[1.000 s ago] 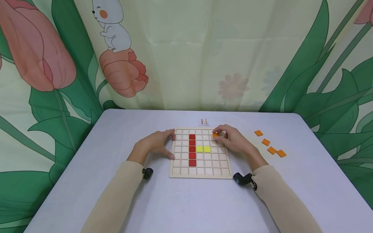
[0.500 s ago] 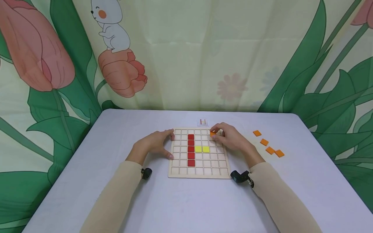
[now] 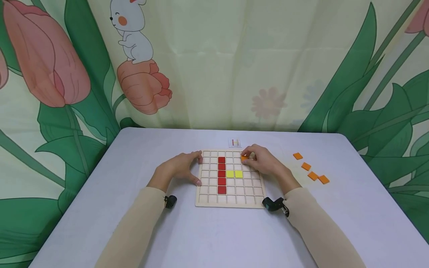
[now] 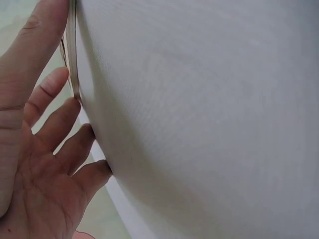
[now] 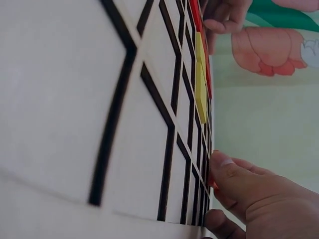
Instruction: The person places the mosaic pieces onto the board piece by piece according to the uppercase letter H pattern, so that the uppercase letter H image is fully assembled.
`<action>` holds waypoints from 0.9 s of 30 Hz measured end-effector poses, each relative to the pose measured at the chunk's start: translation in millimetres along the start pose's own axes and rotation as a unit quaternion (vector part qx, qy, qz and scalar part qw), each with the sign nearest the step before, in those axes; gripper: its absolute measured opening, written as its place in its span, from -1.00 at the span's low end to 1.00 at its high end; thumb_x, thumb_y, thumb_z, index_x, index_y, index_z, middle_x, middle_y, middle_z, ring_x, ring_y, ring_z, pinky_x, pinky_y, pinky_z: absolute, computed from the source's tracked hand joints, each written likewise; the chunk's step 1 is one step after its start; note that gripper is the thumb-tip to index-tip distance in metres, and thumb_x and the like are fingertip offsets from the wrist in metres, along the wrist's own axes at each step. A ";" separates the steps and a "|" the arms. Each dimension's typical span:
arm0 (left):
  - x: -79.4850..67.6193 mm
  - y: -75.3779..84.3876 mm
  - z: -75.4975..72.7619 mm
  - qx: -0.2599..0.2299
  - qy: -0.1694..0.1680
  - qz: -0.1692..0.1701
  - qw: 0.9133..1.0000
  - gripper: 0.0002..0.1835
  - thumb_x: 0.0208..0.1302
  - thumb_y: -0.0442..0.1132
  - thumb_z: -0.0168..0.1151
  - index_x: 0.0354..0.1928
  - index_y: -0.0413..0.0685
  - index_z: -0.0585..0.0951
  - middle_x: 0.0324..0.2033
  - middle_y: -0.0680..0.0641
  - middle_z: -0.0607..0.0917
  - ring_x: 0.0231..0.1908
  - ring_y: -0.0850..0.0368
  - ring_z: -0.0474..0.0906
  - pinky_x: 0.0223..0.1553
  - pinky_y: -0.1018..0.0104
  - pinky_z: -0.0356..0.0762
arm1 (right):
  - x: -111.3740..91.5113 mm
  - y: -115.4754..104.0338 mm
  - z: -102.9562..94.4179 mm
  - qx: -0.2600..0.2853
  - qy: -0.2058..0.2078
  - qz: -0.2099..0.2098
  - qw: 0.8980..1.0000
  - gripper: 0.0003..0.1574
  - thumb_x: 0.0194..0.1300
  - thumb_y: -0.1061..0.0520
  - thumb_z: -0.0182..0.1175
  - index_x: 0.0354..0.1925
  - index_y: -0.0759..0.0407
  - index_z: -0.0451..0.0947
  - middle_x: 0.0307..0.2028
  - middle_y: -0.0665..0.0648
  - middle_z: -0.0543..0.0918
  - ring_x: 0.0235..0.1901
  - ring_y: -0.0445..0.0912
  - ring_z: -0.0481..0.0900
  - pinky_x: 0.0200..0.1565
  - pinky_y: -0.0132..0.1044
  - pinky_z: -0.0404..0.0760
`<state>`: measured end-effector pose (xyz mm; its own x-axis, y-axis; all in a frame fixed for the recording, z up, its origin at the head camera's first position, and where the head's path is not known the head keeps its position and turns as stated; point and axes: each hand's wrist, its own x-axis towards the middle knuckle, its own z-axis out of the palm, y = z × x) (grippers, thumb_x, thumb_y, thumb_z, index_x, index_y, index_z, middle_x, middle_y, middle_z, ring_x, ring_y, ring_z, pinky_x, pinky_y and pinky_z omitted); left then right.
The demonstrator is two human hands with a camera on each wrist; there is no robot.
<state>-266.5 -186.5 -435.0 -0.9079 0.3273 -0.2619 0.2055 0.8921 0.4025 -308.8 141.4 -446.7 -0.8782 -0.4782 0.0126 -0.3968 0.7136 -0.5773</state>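
Note:
A pale wooden grid board (image 3: 231, 201) lies on the table, holding a column of several red square tiles (image 3: 221, 174) with two yellow tiles (image 3: 229, 174) in a row to their right. My right hand (image 3: 263, 160) pinches an orange tile (image 3: 244, 158) between thumb and fingers over the board's upper right cells; the fingers cover part of it. At the board's left edge rests my left hand (image 3: 181, 167), thumb and fingers spread apart. In the left wrist view its fingertips (image 4: 75, 104) are right at the board's edge.
Several loose orange tiles (image 3: 306, 166) lie on the white table (image 3: 214, 238) to the right of the board. Behind the board is a small printed card (image 3: 234, 142) with a grid pattern. A curtain (image 3: 214, 74) with flower pictures hangs beyond the table.
My right hand has shifted slightly left along the board's top right with the orange tile in its fingers. My left hand stays at the left edge, and the placed tiles have not moved.

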 end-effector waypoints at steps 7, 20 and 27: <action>-0.6 0.7 0.6 0.002 0.000 -0.003 1.000 -0.15 -0.28 0.20 0.74 0.07 0.25 0.45 0.45 -0.04 0.39 0.16 0.03 0.43 0.33 0.03 0.40 | -1.3 2.3 -0.1 -0.002 -0.003 0.002 1.000 -0.65 0.39 0.10 0.35 0.11 0.09 0.62 -0.03 0.11 0.60 -0.20 -0.02 0.47 -0.13 -0.19 0.46; 0.9 2.0 0.7 0.000 -0.002 0.006 1.000 -0.16 -0.30 0.21 0.74 0.05 0.26 0.46 0.44 -0.01 0.41 0.17 0.06 0.43 0.32 0.06 0.40 | -9.5 2.7 -7.6 0.020 -0.017 0.023 0.999 -0.60 0.40 0.08 0.33 0.17 0.01 0.58 0.05 0.08 0.60 -0.17 -0.01 0.48 -0.12 -0.18 0.49; 0.0 2.6 -1.2 -0.001 -0.007 -0.004 1.000 -0.19 -0.28 0.21 0.73 0.03 0.28 0.46 0.44 -0.03 0.40 0.15 0.03 0.42 0.28 0.04 0.42 | -14.0 4.2 -12.2 0.033 -0.025 0.030 0.999 -0.51 0.44 0.09 0.29 0.28 0.02 0.50 0.10 0.10 0.59 -0.16 0.00 0.51 -0.11 -0.18 0.52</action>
<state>-266.3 -184.6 -432.9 -0.9043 0.3243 -0.2775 0.1971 0.8939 0.4026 -301.4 157.3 -439.3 -0.8851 -0.4612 -0.0628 -0.3236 0.7067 -0.6291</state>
